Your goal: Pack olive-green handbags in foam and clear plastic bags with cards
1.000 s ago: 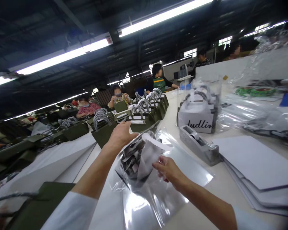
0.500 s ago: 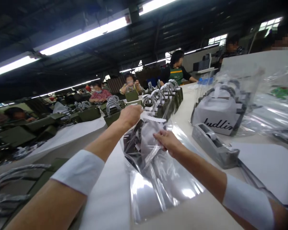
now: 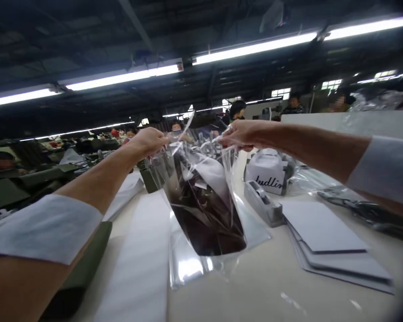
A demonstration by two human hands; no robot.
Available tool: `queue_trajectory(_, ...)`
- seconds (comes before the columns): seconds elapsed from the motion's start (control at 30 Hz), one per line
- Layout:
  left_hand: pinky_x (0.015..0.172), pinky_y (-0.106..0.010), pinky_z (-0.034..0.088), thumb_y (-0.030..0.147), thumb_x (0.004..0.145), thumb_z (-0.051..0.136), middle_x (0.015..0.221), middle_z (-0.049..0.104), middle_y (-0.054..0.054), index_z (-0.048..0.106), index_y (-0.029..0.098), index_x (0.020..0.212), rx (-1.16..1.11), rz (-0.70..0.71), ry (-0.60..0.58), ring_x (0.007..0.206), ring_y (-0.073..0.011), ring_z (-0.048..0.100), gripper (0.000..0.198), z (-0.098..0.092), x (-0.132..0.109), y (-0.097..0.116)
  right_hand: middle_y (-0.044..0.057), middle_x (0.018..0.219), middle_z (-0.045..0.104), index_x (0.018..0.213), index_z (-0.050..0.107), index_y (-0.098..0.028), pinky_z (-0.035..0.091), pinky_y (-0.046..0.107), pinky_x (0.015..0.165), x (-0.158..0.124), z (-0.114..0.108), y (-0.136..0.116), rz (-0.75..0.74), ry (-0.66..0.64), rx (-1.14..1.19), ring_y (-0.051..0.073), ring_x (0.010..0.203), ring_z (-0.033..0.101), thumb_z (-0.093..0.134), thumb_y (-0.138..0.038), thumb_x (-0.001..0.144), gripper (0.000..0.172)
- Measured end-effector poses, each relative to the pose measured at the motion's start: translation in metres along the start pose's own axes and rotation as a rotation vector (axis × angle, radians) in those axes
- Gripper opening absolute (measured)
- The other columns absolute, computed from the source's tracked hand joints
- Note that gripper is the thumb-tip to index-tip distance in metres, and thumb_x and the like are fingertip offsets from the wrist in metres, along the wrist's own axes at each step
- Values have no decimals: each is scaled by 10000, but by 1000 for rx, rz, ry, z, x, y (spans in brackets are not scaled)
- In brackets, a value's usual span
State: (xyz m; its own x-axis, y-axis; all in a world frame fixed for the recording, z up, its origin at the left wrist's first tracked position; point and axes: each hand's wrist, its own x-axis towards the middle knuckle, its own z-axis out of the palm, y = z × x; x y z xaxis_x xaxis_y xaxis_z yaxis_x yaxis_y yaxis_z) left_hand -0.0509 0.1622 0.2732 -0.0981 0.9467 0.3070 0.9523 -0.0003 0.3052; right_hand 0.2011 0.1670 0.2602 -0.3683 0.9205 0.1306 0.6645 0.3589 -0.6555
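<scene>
A clear plastic bag (image 3: 231,167) hangs between my two hands, its mouth pulled wide. My left hand (image 3: 151,141) is closed on the left side of that mouth. On the right side my right hand (image 3: 239,134) grips the plastic with fingers bent. Inside sits a dark brown handbag (image 3: 211,228), tilted, with white paper (image 3: 213,172) against its upper part. Its wrapped handles show only in part near the top. Below, more clear plastic (image 3: 184,264) lies flat on the table.
A grey tape dispenser (image 3: 262,203) and a stack of white sheets (image 3: 325,228) lie to the right. Behind the dispenser stands a bagged handbag with lettered white wrap (image 3: 265,172). White foam sheet (image 3: 137,259) and a dark green handbag (image 3: 83,268) are left. Co-workers sit beyond.
My hands have moved apart and up, stretching the plastic bag's mouth. The handbag in it now hangs lower in the plastic and shows its dark side. My view has shifted.
</scene>
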Motion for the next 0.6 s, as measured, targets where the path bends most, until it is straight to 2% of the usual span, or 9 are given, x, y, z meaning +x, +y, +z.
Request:
queue_trajectory(0.1,426,-232,315,267,782,485,414,405,43,538,156,584,-128,-29,-91,344,-81,364,233,7,-23,17,-23,479,429,672,569,-124,215,178,382,-14,-16,6,-5,-115,-198,24,374,295,531,-359,830,285)
queue_trajectory(0.2,421,-212,333,231,776,492,422,430,39,530,146,562,-226,-55,-194,344,-68,376,234,22,-42,36,-36,444,413,684,580,-112,242,173,400,-24,-30,13,9,-226,-402,27,364,319,506,-351,841,296)
queue_trajectory(0.3,413,-205,351,247,819,468,423,429,42,525,139,578,-310,-76,-307,345,-64,385,270,45,-57,51,-21,452,481,633,583,-95,281,167,402,-31,-35,24,97,-275,-427,44,367,398,574,-284,781,240)
queue_trajectory(0.37,428,-204,384,296,856,454,467,451,49,538,130,647,-377,-82,-375,373,-58,405,279,63,-66,60,-12,439,508,580,578,-89,308,165,397,-37,-26,36,159,-279,-382,59,364,433,623,-230,718,202)
queue_trajectory(0.5,498,-215,450,408,882,428,635,534,31,552,118,839,-540,-42,-481,495,-59,491,319,100,-84,78,-3,362,481,469,545,-87,330,178,371,-49,7,69,292,-281,-322,77,315,423,670,-129,606,191)
queue_trajectory(0.6,553,-237,480,408,882,430,751,577,-1,545,120,940,-639,-8,-529,587,-77,544,315,119,-90,95,16,367,492,456,531,-90,317,172,354,-54,20,89,334,-241,-219,74,309,417,639,-102,610,188)
